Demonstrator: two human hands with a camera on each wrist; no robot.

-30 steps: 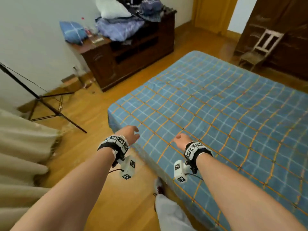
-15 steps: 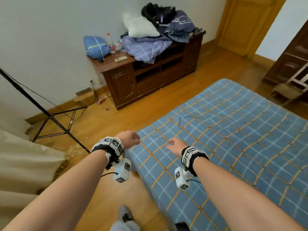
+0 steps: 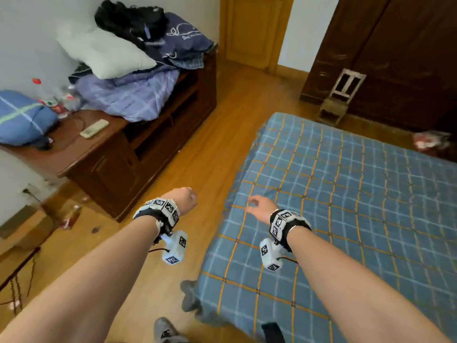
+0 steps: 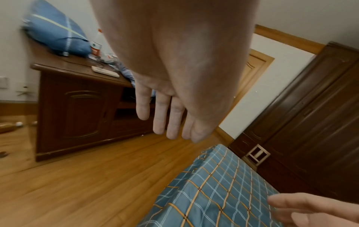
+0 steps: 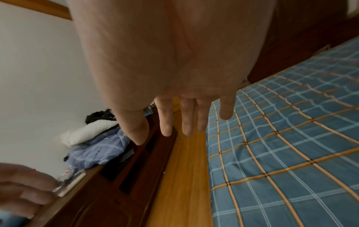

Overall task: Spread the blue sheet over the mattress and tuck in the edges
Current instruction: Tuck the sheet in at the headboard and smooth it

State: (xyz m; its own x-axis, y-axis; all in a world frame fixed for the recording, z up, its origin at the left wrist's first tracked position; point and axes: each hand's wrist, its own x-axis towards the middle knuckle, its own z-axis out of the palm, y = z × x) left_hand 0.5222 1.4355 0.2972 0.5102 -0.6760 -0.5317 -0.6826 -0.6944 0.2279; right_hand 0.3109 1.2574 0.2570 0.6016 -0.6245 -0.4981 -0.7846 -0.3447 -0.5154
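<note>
The blue sheet (image 3: 346, 199) with orange and white checks lies spread over the low mattress at the right, its near left edge hanging down the side to the floor. My left hand (image 3: 184, 200) hovers over the wooden floor just left of the mattress edge; in the left wrist view its fingers (image 4: 161, 116) hang straight and hold nothing. My right hand (image 3: 259, 209) is above the sheet's left edge, and its fingers (image 5: 186, 118) are straight and empty in the right wrist view. Neither hand touches the sheet (image 4: 217, 184).
A dark wooden cabinet (image 3: 138, 154) stands at the left, piled with a white pillow (image 3: 103, 53), folded bedding and a blue pillow (image 3: 22, 117). A dark wardrobe (image 3: 395, 53) and a small wooden chair (image 3: 338, 100) stand behind the mattress. My shoes (image 3: 165, 330) are on the floor beside the bed.
I have walked along the bed's side and turned my head right; both hands moved forward with me, staying empty over the mattress edge.
</note>
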